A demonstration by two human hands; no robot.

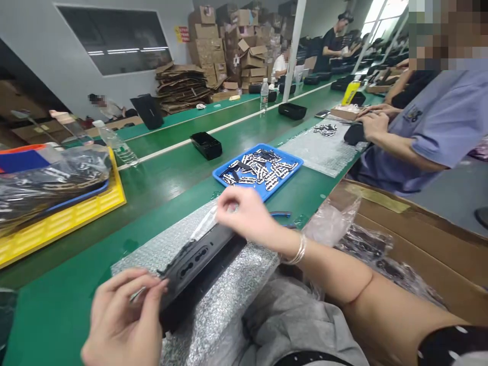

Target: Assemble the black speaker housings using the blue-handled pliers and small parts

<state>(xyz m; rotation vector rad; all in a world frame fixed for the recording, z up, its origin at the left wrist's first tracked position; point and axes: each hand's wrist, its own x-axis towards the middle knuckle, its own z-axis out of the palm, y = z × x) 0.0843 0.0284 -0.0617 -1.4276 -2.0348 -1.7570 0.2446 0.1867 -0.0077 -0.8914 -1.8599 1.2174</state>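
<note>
The black rectangular plastic housing [198, 274], with oval openings in its face, lies tilted on a sheet of silver bubble wrap [232, 274], and this sheet lies on the green workbench [64, 310]. The right hand [244, 213] is above the housing, and its fingers [229, 203] are closed in a pinch on a strip of clear plastic film [206, 223] which touches the top edge of the housing. A silver bangle [295, 249] is on that wrist. The left hand [122, 317] is at the lower end of the housing, with the fingers [148, 284] curled and closed on a thin silver piece [137, 295]; it is too small to tell exactly what this piece is. Just beyond the bubble wrap there is a blue tray [259, 173] with many black and white pieces. To the right, a co-worker in a lavender shirt [430, 127] has both hands on a black item [354, 134]. An open cardboard box [419, 244] with plastic bags stands beside the bench, and on the left a yellow tray [114, 203] holds a bag of black items.
</note>
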